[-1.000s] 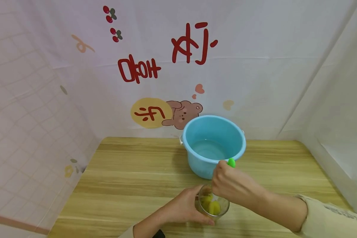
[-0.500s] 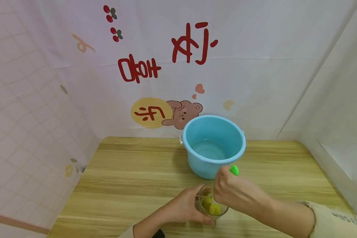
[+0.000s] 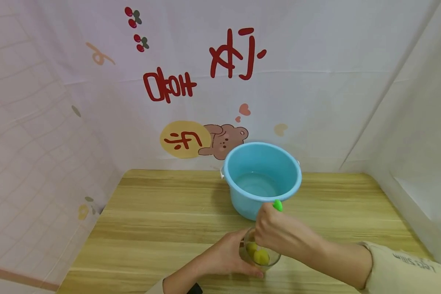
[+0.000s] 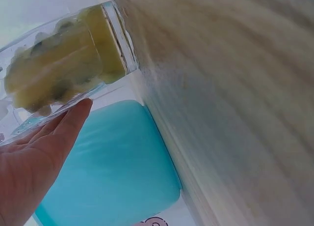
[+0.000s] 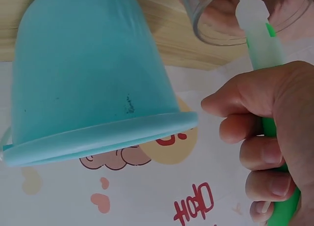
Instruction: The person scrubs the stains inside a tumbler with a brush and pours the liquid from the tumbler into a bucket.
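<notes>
A clear drinking glass (image 4: 129, 49) stands near the table's front. My left hand (image 3: 224, 254) holds it from the left, fingers on the far side and thumb nearest me. Down inside the glass is the yellow lobed sponge head (image 3: 261, 257) of a cup brush. The fingers of my right hand (image 3: 284, 230) wrap round the brush's green handle (image 5: 269, 125), whose end (image 3: 277, 205) pokes out above the fist. Below the fist, a whitish neck (image 5: 252, 14) leads down into the glass. In the head view, the right hand covers part of the glass's rim.
Just behind the glass stands a light-blue bucket (image 3: 244, 202) with what looks like shallow water at its bottom. The wooden table (image 3: 161, 204) meets a white printed curtain (image 3: 316, 102) at the back, with more curtain along both sides.
The right hand and brush shift slightly right and down, then back left and up, with the sponge moving inside the glass. The left hand keeps its hold; the head view drifts slightly.
</notes>
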`<state>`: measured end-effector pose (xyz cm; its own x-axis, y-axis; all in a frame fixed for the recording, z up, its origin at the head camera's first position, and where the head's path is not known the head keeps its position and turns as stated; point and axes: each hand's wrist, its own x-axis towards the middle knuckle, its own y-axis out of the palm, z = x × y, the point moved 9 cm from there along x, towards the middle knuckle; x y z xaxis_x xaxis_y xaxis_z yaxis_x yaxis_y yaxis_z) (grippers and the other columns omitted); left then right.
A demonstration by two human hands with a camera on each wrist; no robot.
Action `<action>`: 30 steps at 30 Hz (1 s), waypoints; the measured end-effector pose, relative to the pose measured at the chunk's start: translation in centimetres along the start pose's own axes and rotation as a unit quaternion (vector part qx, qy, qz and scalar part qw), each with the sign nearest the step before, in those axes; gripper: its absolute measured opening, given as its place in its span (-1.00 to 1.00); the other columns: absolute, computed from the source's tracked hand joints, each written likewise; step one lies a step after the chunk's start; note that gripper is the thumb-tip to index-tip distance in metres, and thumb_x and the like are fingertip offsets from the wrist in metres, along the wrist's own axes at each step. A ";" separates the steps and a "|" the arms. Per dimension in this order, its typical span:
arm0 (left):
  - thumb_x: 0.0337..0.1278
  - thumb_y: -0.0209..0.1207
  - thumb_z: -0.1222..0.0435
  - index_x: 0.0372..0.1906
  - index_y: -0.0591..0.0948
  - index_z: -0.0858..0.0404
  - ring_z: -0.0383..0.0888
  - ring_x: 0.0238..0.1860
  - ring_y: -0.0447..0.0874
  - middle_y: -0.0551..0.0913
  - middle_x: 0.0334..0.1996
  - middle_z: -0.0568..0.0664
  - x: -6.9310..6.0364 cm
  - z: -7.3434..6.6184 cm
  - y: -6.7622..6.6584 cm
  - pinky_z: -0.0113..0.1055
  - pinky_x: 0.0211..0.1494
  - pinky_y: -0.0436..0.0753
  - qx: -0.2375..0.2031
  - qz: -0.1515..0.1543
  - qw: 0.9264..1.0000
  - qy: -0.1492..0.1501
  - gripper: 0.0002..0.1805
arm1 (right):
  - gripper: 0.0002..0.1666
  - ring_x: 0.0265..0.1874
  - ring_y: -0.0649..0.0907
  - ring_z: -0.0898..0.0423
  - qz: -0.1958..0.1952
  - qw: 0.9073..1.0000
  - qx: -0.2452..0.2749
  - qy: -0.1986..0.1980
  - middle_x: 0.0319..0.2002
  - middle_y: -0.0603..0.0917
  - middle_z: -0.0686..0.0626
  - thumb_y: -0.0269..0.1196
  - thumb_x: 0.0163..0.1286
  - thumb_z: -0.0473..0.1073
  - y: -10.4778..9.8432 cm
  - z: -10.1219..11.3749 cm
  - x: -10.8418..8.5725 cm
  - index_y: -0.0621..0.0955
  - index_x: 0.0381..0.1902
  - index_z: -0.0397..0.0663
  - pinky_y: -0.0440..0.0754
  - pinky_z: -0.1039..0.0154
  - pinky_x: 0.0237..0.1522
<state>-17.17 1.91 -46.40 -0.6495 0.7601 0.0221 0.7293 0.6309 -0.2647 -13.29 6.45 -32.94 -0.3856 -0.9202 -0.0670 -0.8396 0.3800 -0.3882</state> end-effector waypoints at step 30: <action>-0.02 0.64 0.14 0.41 0.46 0.08 -0.31 0.30 0.50 0.57 0.28 -0.23 0.1 0.1 -0.3 -0.33 0.33 0.55 0.036 -0.016 0.999 -0.007 -0.13 | -0.72 -0.70 0.38 -0.03 -0.005 0.997 0.069 0.041 -0.75 0.33 -0.18 0.04 0.07 -0.54 2.4 -0.9 -3.3 0.27 -0.73 -0.29 0.19 0.29 -0.49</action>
<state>-17.45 1.74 -46.44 -0.6758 0.7368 0.0190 0.6905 0.6419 -0.3333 -14.32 10.50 -32.85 -0.4122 -0.9110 0.0114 -0.7852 0.3488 -0.5117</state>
